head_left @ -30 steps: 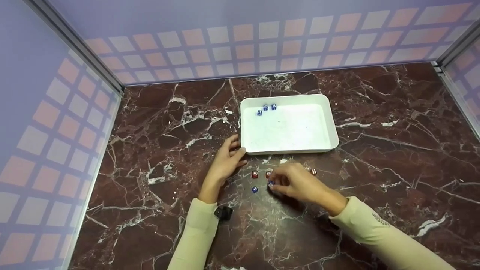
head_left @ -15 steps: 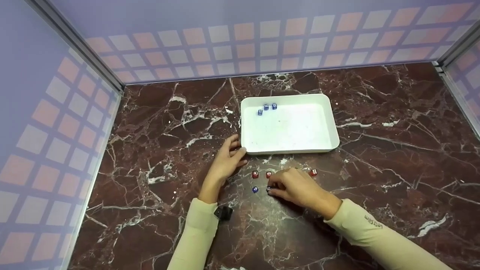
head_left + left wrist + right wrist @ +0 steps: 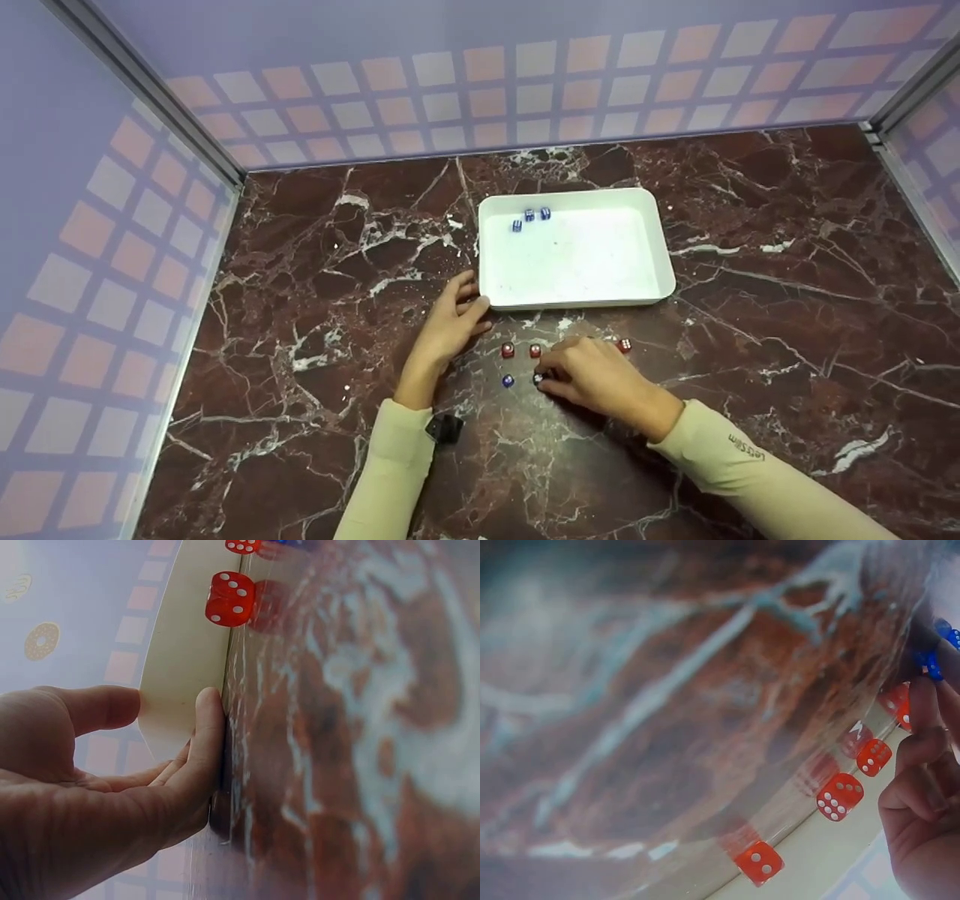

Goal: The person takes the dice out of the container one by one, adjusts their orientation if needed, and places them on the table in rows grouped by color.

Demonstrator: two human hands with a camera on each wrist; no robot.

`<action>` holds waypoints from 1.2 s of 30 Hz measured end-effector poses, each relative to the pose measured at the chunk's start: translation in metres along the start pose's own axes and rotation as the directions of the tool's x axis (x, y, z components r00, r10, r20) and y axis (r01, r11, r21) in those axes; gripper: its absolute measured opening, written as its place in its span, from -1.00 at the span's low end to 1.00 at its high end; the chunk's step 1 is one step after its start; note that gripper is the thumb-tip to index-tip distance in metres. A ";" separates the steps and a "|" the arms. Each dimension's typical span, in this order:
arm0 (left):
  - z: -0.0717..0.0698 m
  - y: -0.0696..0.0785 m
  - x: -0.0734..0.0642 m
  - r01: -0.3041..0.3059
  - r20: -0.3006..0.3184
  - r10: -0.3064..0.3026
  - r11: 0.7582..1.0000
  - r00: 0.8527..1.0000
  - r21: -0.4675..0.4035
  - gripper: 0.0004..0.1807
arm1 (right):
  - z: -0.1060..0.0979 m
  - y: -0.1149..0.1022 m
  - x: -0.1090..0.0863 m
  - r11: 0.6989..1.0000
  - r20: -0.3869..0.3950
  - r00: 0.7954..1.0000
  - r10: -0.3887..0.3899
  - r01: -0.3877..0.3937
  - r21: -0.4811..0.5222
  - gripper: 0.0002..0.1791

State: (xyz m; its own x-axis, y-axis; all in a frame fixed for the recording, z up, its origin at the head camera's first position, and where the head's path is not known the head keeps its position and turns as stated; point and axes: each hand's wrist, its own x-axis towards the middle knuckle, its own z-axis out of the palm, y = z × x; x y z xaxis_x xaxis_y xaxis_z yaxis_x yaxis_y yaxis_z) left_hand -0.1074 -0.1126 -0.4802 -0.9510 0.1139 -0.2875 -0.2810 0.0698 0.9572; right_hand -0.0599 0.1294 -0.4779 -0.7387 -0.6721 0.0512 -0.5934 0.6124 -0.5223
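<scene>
My right hand [image 3: 600, 379] pinches a blue die [image 3: 538, 379] between thumb and fingers, low at the tabletop. Another blue die [image 3: 508, 381] lies just left of it. Behind these two sit a red die [image 3: 508, 349] and a second red die [image 3: 535, 350]; a further red die [image 3: 625, 345] shows beyond my right hand. My left hand [image 3: 446, 326] rests against the near left corner of a white tray [image 3: 592, 255]; its thumb [image 3: 112, 706] touches the rim and the fingers lie along the side. Inside the tray, three blue dice [image 3: 529, 215] are grouped at the far left.
In the right wrist view several red dice [image 3: 840, 796] stand in a row along the tray's near side, partly hidden by my hand in the head view. The glossy dark red marble tabletop [image 3: 787, 360] is bordered by patterned panels [image 3: 525, 75] at the back and sides.
My right hand has come slightly toward me and left, lowering the blue die beside the other blue one. It holds still over the last half second. My left hand stays at the tray.
</scene>
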 end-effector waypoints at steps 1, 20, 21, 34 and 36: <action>-0.001 -0.001 -0.001 0.002 0.000 -0.002 1.000 1.000 -0.003 -0.30 | 0.001 0.000 0.000 1.000 0.007 1.000 0.000 0.000 0.001 -0.91; -0.003 -0.008 -0.002 -0.002 -0.003 0.002 1.000 1.000 -0.012 -0.32 | 0.003 -0.001 0.003 0.999 -0.045 0.998 -0.041 0.042 0.019 -0.81; -0.002 -0.008 -0.003 -0.002 0.000 0.002 1.000 1.000 -0.013 -0.32 | 0.001 -0.002 0.004 0.999 -0.055 0.998 -0.035 0.037 0.028 -0.79; 0.001 -0.002 -0.002 -0.025 -0.012 0.025 1.000 1.000 0.016 -0.33 | -0.031 0.001 0.027 0.980 -0.113 0.988 0.102 -0.081 0.180 -0.82; 0.003 0.000 -0.001 -0.028 -0.016 0.028 0.999 0.999 0.025 -0.33 | -0.037 0.003 0.032 0.966 -0.125 0.984 0.128 -0.096 0.239 -0.85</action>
State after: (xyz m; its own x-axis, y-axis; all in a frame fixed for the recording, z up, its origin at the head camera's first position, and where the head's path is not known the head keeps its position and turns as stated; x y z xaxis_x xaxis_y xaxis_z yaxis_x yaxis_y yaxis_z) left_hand -0.1060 -0.1097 -0.4801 -0.9606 0.0995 -0.2596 -0.2509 0.0913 0.9637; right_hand -0.0969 0.1249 -0.4466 -0.8429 -0.5305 0.0896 -0.4261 0.5565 -0.7132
